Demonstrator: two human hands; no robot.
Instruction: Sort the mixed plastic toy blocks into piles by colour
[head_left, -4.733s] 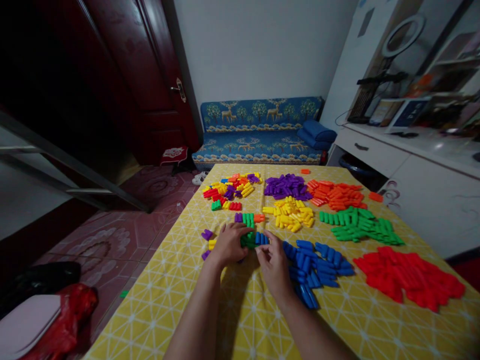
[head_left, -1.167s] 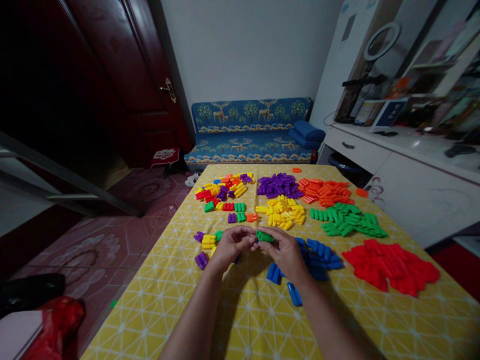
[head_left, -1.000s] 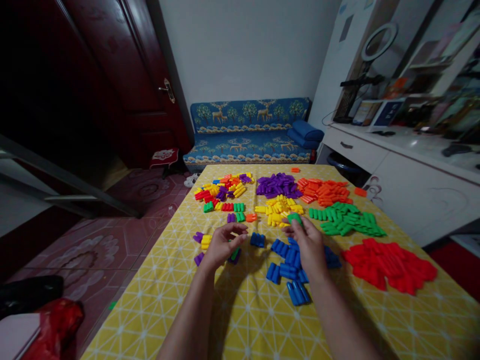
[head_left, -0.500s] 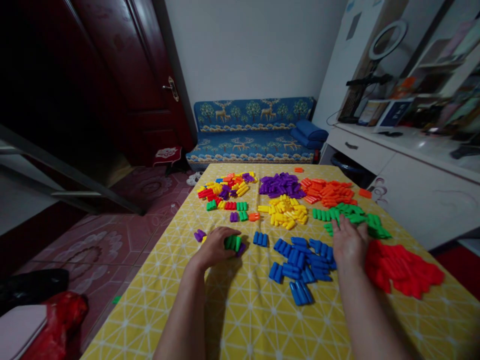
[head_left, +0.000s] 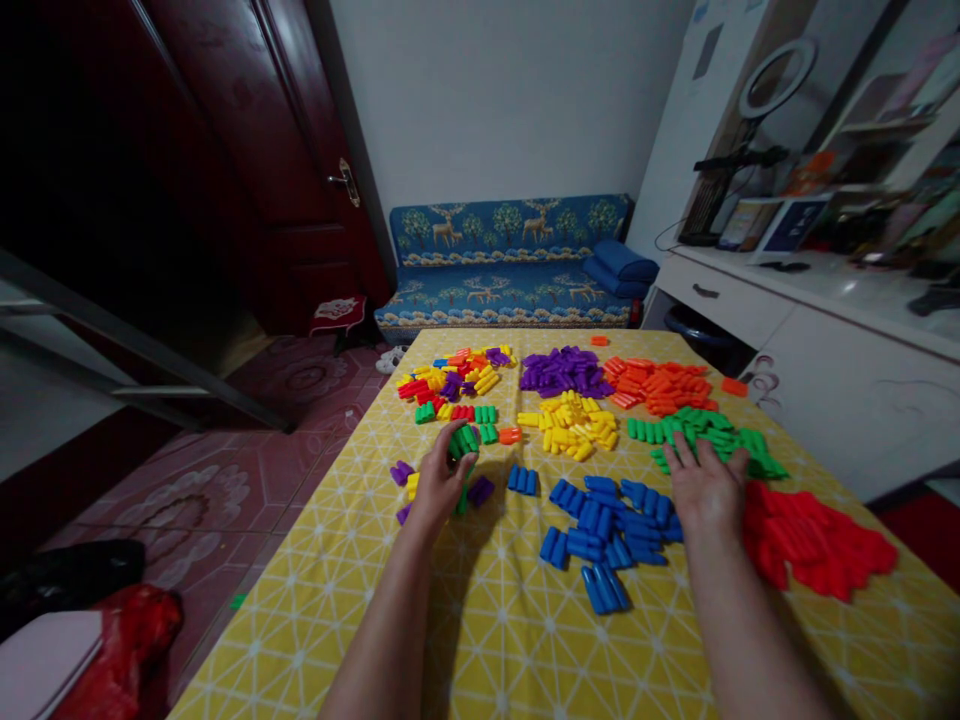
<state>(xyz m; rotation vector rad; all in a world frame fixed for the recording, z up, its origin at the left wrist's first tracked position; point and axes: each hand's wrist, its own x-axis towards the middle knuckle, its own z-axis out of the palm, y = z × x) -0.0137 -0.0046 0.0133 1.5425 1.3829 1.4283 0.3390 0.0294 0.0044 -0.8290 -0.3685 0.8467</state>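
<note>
My left hand (head_left: 437, 484) is closed on a green block piece (head_left: 463, 440), lifted a little above the yellow tablecloth (head_left: 495, 620). Small purple and yellow pieces (head_left: 406, 476) lie beside that hand. My right hand (head_left: 705, 488) lies flat with fingers spread at the near edge of the green pile (head_left: 705, 436), between the blue pile (head_left: 604, 530) and the red pile (head_left: 814, 540). It holds nothing.
Sorted piles of yellow (head_left: 574, 425), purple (head_left: 562, 372) and orange (head_left: 656, 385) blocks lie farther back, with a mixed pile (head_left: 450, 380) at the back left. A blue sofa (head_left: 517, 260) stands beyond the table, white cabinets (head_left: 840, 370) to the right, a dark door (head_left: 292, 170) to the left.
My right hand carried a green piece over to the green pile and let it go, and now rests flat there. My left hand picked up another green piece and raised it.
</note>
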